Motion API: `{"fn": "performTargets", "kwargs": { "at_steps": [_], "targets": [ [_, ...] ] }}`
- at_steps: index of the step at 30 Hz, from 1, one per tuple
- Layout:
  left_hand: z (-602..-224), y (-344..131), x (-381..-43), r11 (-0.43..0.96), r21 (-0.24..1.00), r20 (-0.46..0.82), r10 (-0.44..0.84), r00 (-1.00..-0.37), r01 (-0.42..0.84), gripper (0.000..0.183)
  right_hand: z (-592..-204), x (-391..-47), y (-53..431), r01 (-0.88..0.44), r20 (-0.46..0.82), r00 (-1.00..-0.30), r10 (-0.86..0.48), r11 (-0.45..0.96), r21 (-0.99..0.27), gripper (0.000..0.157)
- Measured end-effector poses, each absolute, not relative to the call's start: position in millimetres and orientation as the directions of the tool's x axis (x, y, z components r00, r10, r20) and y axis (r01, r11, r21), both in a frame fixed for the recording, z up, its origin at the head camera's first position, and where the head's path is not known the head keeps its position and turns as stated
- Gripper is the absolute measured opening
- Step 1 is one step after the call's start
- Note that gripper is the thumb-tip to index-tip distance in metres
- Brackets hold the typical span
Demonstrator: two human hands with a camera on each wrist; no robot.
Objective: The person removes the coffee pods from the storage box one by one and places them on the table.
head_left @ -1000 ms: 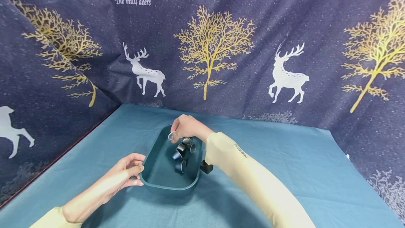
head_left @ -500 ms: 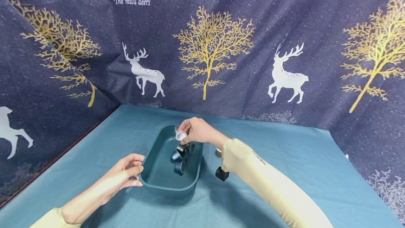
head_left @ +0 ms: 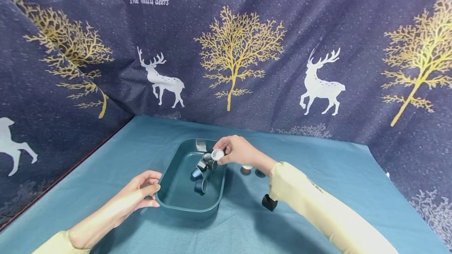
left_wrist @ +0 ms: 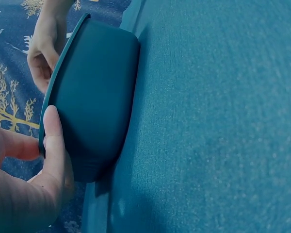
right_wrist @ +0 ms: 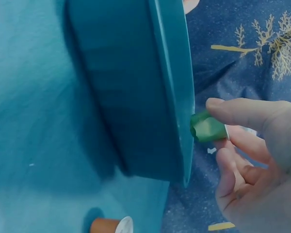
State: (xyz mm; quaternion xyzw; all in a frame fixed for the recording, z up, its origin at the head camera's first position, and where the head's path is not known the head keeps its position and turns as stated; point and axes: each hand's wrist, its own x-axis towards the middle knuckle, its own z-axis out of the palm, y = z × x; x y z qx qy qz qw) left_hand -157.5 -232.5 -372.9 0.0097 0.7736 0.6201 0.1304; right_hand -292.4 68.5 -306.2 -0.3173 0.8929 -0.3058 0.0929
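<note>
My left hand [head_left: 143, 191] grips the rim of a teal rectangular bin [head_left: 188, 209] at its left side; the left wrist view shows thumb and fingers on the rim and outer wall. My right hand [head_left: 237, 151] pinches a small green coffee capsule [right_wrist: 207, 128] with a pale foil lid. In the head view, the capsule is over the bin's right edge, lid towards me. Several dark and blue capsules lie in the bin, among them a dark blue capsule [head_left: 201, 185] at the front and a blue capsule [head_left: 196, 174].
To the right of the bin, an orange-brown capsule [right_wrist: 105, 225] lies on the teal cloth. A black capsule [head_left: 269, 202] sits nearer to me, beside my right sleeve. Another dark capsule [head_left: 260, 173] is partly hidden under my right forearm. A patterned fabric backdrop [head_left: 257, 120] rises behind.
My right hand has moved rightward from the bin's far part to its right edge, carrying the capsule. The capsules on the cloth have come into view from behind the sleeve. My left hand stays put.
</note>
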Motion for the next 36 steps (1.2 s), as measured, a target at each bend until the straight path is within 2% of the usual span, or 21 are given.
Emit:
{"fn": "performTargets", "kwargs": {
  "at_steps": [9, 25, 36],
  "targets": [
    [-373.6, -232.0, -158.1, 0.231, 0.962, -0.19, 0.171, -0.967, -0.148, 0.051, -312.5, -287.4, 91.4, -0.538, 0.09, -0.789, -0.608, 0.612, -0.579, 0.038],
    [-372.8, -232.0, -157.3, 0.234, 0.961, -0.194, 0.175, -0.965, -0.15, 0.051, -322.7, -285.5, 123.3, -0.452, 0.08, -0.842, -0.533, 0.618, -0.644, 0.033],
    [-371.3, -232.1, -158.5, 0.223, 0.962, -0.197, 0.18, -0.964, -0.155, 0.052, -329.1, -283.0, 147.4, -0.433, 0.078, -0.849, -0.523, 0.603, -0.67, 0.032]
  ]
}}
